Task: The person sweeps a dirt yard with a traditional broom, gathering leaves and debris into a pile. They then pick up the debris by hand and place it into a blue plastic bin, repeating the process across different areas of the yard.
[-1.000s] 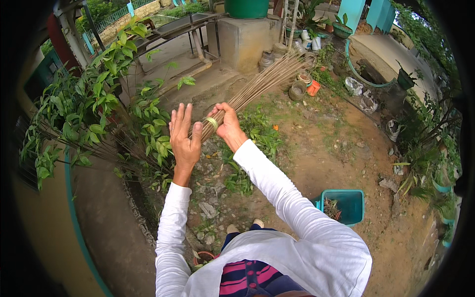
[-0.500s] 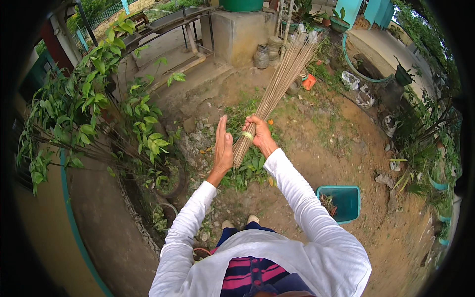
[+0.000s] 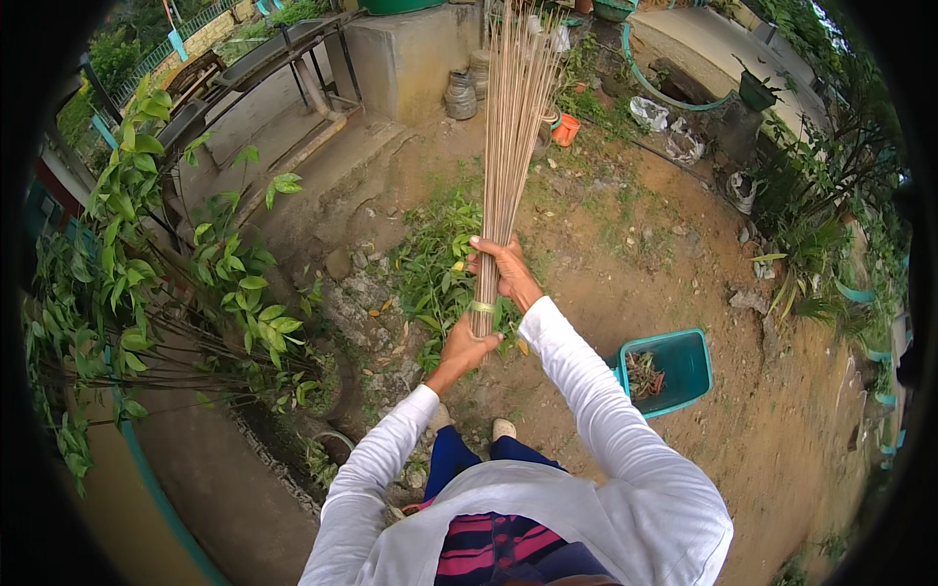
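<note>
A stick broom (image 3: 512,127), a bundle of thin brown sticks tied with a pale yellow-green band, points away from me with its loose ends fanned out at the far side. My right hand (image 3: 509,271) is wrapped round the bundle just above the band. Lower down, my left hand (image 3: 463,350) grips the butt end below the band, its thumb across the sticks. Beneath the broom, cut green leaves (image 3: 435,259) lie heaped on the ground.
A teal bin (image 3: 690,366) with dry debris stands right of my feet. Leafy branches (image 3: 147,264) spread at the left beside a low wall. Farther off are a concrete block (image 3: 415,63), an orange pot (image 3: 565,129) and white plastic bags (image 3: 684,145). Stones edge the dirt.
My left hand, flat and open beside the broom before, has closed on its butt end. The broom has turned more upright in view, and my right hand now sits above the band.
</note>
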A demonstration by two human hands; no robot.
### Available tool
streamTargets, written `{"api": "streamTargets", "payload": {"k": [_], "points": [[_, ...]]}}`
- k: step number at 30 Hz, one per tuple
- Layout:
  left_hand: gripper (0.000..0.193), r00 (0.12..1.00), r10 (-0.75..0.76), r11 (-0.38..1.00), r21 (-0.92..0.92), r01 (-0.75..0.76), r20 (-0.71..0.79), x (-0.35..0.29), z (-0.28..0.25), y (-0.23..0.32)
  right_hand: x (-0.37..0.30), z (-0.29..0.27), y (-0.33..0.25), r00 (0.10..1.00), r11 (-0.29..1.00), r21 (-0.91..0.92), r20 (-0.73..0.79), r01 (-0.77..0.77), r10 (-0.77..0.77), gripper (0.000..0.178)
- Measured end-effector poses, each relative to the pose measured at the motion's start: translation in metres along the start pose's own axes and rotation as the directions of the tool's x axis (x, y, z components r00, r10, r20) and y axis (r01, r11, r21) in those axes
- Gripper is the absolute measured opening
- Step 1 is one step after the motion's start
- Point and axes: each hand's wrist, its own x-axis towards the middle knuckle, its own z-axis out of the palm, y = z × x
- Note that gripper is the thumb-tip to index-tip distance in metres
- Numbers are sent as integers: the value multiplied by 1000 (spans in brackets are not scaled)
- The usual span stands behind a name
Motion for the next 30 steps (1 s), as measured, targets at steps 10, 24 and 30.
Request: {"api": "streamTargets", "payload": {"k": [10, 24, 30], "points": [[93, 893, -49, 996, 87, 11, 447, 60, 1, -42, 83, -111, 27, 964, 770, -601, -256, -214, 68, 76], [126, 746, -657, 753, -131, 645, -103, 217, -45, -386, -10, -346, 218, 584, 140, -627, -590, -766, 558, 93], [135, 712, -700, 698, -268, 664, -56, 332, -8, -499, -67, -391, 252, 505, 339, -403, -439, -850, 743, 95]]}}
